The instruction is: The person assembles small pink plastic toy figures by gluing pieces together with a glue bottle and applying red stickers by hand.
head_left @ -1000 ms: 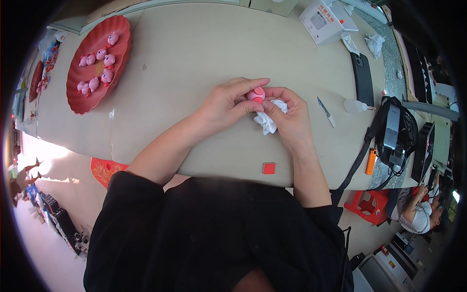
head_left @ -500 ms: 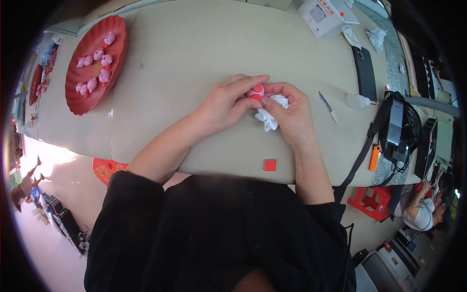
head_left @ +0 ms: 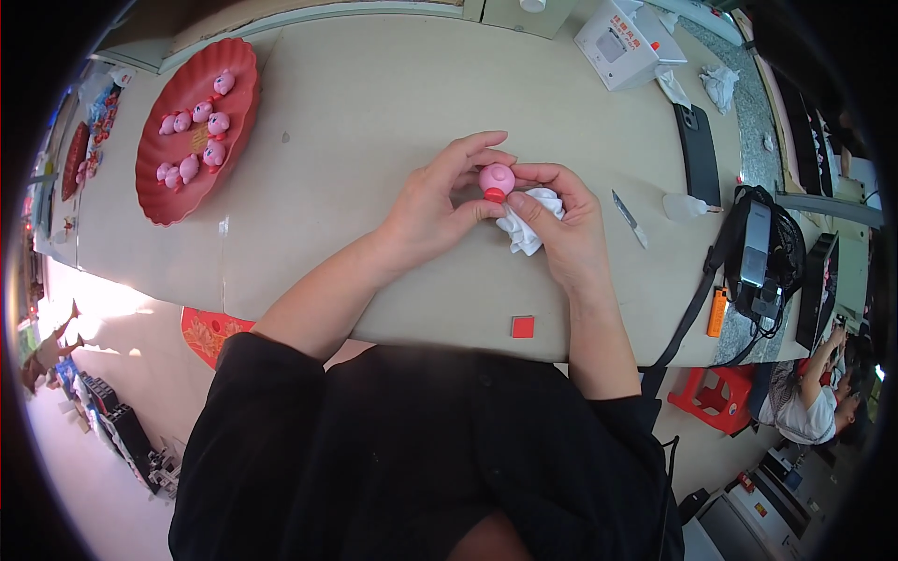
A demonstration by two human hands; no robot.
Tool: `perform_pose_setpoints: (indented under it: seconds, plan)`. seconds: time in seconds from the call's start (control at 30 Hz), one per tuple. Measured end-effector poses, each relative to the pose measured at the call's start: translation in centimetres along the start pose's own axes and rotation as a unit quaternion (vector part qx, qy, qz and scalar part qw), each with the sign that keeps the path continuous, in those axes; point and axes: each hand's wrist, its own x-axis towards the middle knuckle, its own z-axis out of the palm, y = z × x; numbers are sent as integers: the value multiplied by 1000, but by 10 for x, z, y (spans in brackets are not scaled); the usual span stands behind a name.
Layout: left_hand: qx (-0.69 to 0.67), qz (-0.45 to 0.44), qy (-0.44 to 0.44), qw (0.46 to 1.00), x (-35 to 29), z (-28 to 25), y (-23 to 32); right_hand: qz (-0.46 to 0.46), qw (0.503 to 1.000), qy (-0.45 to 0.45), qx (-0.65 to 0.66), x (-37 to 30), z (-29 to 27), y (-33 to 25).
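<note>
Between my two hands is a small round pink figurine (head_left: pixel 497 178) with a red base, its smooth side facing up. My left hand (head_left: pixel 438 198) closes on it from the left, the thumb at the red base and the fingers curled by its far side. From the right, my right hand (head_left: pixel 569 220) pinches it between thumb and index finger. A crumpled white tissue (head_left: pixel 526 236) sits below the figurine, against my right hand; whether the hidden fingers grip it I cannot tell. A small red square piece (head_left: pixel 522 326) lies near the table's front edge.
At the left, a red scalloped tray (head_left: pixel 159 208) bears several similar pink figurines. On the right lie a craft knife (head_left: pixel 630 220), a small translucent bottle (head_left: pixel 687 206), a black phone (head_left: pixel 698 154), an orange lighter (head_left: pixel 717 311) and a black bag (head_left: pixel 790 243). A white box (head_left: pixel 622 47) stands far right.
The figurine has been turned in my fingers; two red patches showed before, now a plain pink side with the red base below. My left fingers have lifted and spread a little.
</note>
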Motion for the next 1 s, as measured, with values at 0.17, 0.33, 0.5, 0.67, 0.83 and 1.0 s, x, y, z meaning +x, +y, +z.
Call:
perform_pose_setpoints:
  seconds: [0.17,0.33,0.5,0.67,0.83,1.0]
  plan:
    - [120,73,-11,990,-1,-5,-6,15,999,2,33,0,3,-2]
    - [71,69,18,995,1,-1,-6,14,1000,-1,22,1,1,0]
    - [106,90,11,990,2,-3,-6,30,999,-5,17,1,-2,4]
    - [170,131,18,977,3,-4,-6,38,999,-8,28,2,-2,3]
    - [154,103,7,983,2,-5,-6,38,999,-10,34,3,-2,5]
    - [33,34,51,998,0,0,-10,59,997,-17,50,2,-1,2]
